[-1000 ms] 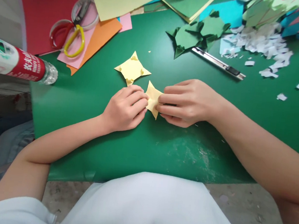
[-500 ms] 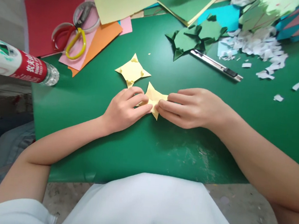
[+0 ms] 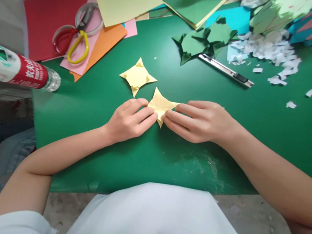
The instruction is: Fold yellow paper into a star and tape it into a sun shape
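Note:
A small folded yellow paper piece (image 3: 160,104) lies on the green sheet (image 3: 168,159) between my hands. My left hand (image 3: 130,120) pinches its left side, fingers curled together. From the right, my right hand (image 3: 200,121) presses and grips the other side with its fingers held close together. Just behind them lies a finished yellow four-pointed paper star (image 3: 137,76), touching nothing.
A plastic bottle with a red label (image 3: 16,70) lies at the left edge. Scissors (image 3: 75,37) rest on coloured paper sheets at the back left. A utility knife (image 3: 226,70), folded green paper shapes (image 3: 203,38) and white paper scraps (image 3: 266,50) lie at the back right.
My right hand's fingers have stretched out flatter over the yellow piece, and more of the piece now shows. Both hands sit slightly lower in view.

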